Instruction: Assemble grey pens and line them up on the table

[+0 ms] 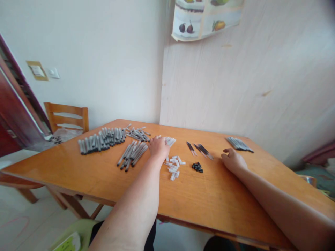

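Observation:
My left hand (pixel 159 147) reaches out over the middle of the table, at a row of clear pen barrels (pixel 171 141). Its fingertips are mostly hidden behind the back of the hand, so any grip is unclear. My right hand (pixel 235 161) rests on the table at the right, fingers loosely bent and apart, with nothing visible in it. To its left lie dark pen refills (pixel 203 150) in two small groups. Small white translucent plugs or caps (pixel 173 170) are heaped near my left wrist. Beside them sits a little pile of black caps (pixel 197 167).
Grey pens with black ends form a big pile (pixel 101 141) at the left, with more pens (pixel 133 153) left of my left hand and others (pixel 138 134) behind. Another pen row (pixel 239 143) lies far right. A wooden chair (pixel 68 116) stands beyond the table's left side.

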A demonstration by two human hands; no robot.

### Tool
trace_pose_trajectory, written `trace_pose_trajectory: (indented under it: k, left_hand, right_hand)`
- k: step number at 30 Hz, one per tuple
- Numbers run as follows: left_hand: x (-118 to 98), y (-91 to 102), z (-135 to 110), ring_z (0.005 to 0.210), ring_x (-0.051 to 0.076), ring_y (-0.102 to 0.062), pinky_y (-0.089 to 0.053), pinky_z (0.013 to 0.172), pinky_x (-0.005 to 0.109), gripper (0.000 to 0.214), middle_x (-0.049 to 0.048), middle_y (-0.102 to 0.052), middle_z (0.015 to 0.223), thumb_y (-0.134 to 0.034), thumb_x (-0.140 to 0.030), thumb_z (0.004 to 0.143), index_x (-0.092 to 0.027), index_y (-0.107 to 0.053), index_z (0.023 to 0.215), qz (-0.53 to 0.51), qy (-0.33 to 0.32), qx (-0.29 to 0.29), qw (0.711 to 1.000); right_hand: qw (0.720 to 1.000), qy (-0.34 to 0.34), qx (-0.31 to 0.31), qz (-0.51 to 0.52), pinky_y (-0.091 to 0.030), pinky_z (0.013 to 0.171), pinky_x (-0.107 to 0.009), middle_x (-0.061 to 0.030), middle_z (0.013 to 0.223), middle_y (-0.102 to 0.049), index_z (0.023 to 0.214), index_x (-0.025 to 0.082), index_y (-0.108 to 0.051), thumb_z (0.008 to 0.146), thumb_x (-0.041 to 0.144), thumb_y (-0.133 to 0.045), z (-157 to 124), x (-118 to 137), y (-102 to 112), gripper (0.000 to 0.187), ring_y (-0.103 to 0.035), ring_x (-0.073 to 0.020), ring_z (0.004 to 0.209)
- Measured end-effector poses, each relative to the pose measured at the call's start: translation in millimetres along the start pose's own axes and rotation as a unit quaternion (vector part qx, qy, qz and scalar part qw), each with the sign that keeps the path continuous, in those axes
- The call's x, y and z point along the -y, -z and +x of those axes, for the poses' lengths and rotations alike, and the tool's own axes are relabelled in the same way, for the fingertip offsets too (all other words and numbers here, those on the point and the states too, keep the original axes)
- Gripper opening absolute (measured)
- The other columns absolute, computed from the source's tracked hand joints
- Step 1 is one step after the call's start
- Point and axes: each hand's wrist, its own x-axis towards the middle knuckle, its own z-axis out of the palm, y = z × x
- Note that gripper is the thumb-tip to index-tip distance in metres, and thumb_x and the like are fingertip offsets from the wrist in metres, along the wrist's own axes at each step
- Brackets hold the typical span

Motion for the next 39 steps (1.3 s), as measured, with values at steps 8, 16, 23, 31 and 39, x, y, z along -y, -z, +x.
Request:
trace_pose_trajectory:
  k: [8, 16, 23, 31, 39]
  left_hand:
    - [3.0, 0.5, -0.8, 0.112, 0.03, -0.053, -0.041, 0.092, 0.041, 0.022, 0.0103, -0.065, 0.113, -0.054, -0.028, 0.086, -0.028, -0.071, 0.099, -0.004, 0.014, -0.007, 1.0]
    - [4.7, -7.3, -2.5, 0.119, 0.032, -0.047, -0.039, 0.098, 0.046, 0.02, 0.008, -0.063, 0.122, -0.059, -0.026, 0.081, -0.029, -0.072, 0.095, -0.01, -0.004, -0.001, 1.0]
    - [2.2, -7.4, -11.9, 0.127, 0.033, -0.042, -0.036, 0.101, 0.052, 0.021, 0.0097, -0.058, 0.132, -0.057, -0.025, 0.08, -0.028, -0.07, 0.096, -0.002, 0.012, -0.017, 1.0]
    - [0.0, -0.6, -21.7, 0.125, 0.032, -0.046, -0.037, 0.101, 0.052, 0.02, 0.0086, -0.059, 0.129, -0.056, -0.023, 0.081, -0.028, -0.071, 0.094, 0.011, 0.002, -0.056, 0.998]
    - [4.5, 2.9, -26.9, 0.127, 0.033, -0.047, -0.039, 0.1, 0.053, 0.018, 0.0078, -0.059, 0.131, -0.056, -0.025, 0.082, -0.029, -0.07, 0.092, 0.017, 0.009, -0.078, 0.997]
  right_hand:
    - [1.0, -0.004, -0.008, 0.012, -0.047, 0.081, -0.035, -0.014, 0.112, -0.069, 0.125, 0.018, -0.059, 0.087, 0.038, -0.046, -2.5, 1.3, -1.2, 0.045, -0.064, -0.0282, 0.104]
    - [0.999, 0.014, -0.007, 0.043, -0.044, 0.073, -0.031, -0.01, 0.094, -0.071, 0.121, 0.017, -0.062, 0.088, 0.037, -0.046, -4.3, -2.0, 1.4, 0.041, -0.065, -0.0257, 0.091]
    - [0.995, 0.035, 0.0, 0.094, -0.041, 0.067, -0.027, -0.0049, 0.082, -0.068, 0.119, 0.017, -0.061, 0.089, 0.034, -0.047, -8.0, -9.0, -2.0, 0.038, -0.063, -0.0206, 0.078]
    - [0.992, 0.047, 0.015, 0.12, -0.039, 0.062, -0.027, -0.0016, 0.074, -0.064, 0.119, 0.02, -0.059, 0.089, 0.041, -0.046, -22.9, -12.8, -3.7, 0.039, -0.062, -0.0195, 0.069]
    - [0.988, 0.04, 0.041, 0.145, -0.04, 0.058, -0.03, 0.0024, 0.063, -0.056, 0.124, 0.021, -0.054, 0.091, 0.05, -0.039, -44.1, -10.3, 4.1, 0.046, -0.06, -0.0206, 0.06]
